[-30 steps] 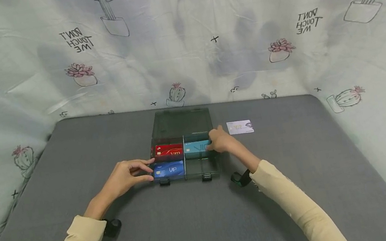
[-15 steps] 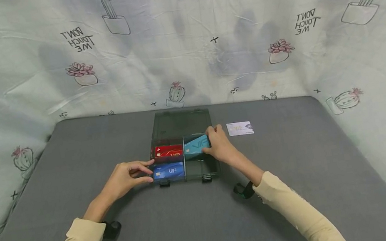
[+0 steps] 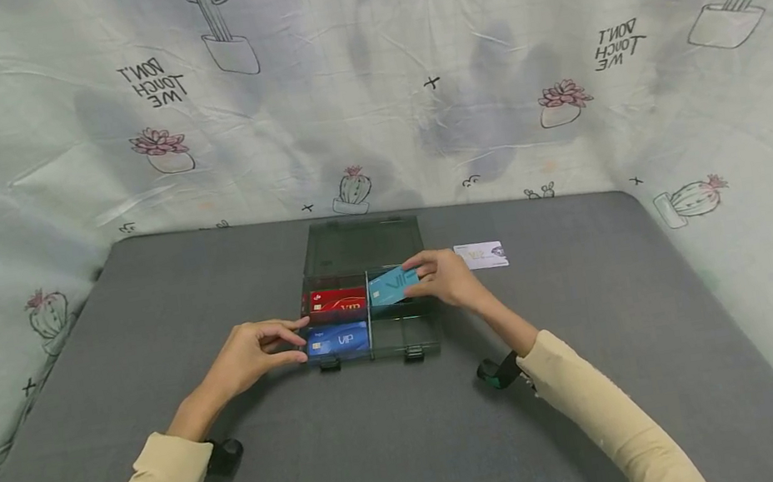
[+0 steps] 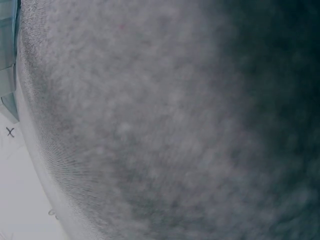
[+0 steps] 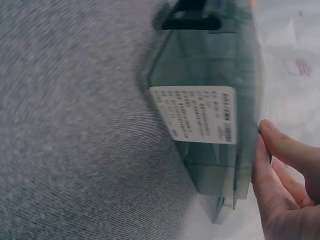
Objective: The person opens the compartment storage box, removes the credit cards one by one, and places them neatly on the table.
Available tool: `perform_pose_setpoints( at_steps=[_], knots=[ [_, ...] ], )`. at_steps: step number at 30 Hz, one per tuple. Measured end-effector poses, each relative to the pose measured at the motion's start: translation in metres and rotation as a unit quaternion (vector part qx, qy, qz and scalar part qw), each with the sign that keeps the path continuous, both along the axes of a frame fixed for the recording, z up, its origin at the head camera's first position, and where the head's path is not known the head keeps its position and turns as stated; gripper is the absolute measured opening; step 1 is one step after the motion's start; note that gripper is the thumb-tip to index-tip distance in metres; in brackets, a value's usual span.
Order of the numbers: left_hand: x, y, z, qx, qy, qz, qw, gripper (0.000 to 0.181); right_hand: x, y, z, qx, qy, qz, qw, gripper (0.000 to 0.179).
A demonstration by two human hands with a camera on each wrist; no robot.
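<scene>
An organiser box of dark see-through plastic (image 3: 404, 332) lies with its lid (image 3: 364, 244) raised at the back. A red VIP card (image 3: 337, 304) fills its back left compartment and a dark blue VIP card (image 3: 338, 340) the front left one. My right hand (image 3: 447, 275) pinches a light blue VIP card (image 3: 388, 286) by its right end, tilted over the back right compartment. In the right wrist view, thumb and fingers show beside the box's side, which carries a white label (image 5: 202, 114). My left hand (image 3: 247, 357) touches the box's left edge with extended fingertips and thumb.
A pale lilac card (image 3: 483, 256) lies on the grey table (image 3: 397, 450) to the right of the box, just behind my right hand. Beyond the table hangs a white curtain (image 3: 357, 52) printed with cacti. The left wrist view is mostly blurred table cloth.
My right hand has raised and tilted the light blue card out of its flat position in the back right compartment. The left hand stays at the box's left edge.
</scene>
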State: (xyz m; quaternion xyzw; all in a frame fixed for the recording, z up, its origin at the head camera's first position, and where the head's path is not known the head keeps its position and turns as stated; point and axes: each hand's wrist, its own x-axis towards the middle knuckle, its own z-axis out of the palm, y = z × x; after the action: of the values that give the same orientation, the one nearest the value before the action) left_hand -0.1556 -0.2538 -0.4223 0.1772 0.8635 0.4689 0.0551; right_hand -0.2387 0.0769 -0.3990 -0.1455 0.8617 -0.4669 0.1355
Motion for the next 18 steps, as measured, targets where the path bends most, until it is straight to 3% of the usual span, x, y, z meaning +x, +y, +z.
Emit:
perform_pose_setpoints(
  at_steps=[3, 6, 18],
  knots=[
    [-0.001, 0.0, 0.001, 0.004, 0.007, -0.004, 1.0, 0.021, -0.002, 0.006, 0.004, -0.044, -0.069, -0.037, 0.996, 0.04],
    [-0.001, 0.002, 0.001, 0.008, 0.005, -0.002, 1.0, 0.02, -0.003, 0.013, 0.006, -0.087, -0.108, -0.05, 0.989, 0.042],
    [0.0, 0.003, 0.002, 0.024, -0.016, -0.002, 0.9996, 0.02, 0.004, 0.035, 0.003, -0.181, -0.142, -0.069, 0.9708, 0.047]
  ],
)
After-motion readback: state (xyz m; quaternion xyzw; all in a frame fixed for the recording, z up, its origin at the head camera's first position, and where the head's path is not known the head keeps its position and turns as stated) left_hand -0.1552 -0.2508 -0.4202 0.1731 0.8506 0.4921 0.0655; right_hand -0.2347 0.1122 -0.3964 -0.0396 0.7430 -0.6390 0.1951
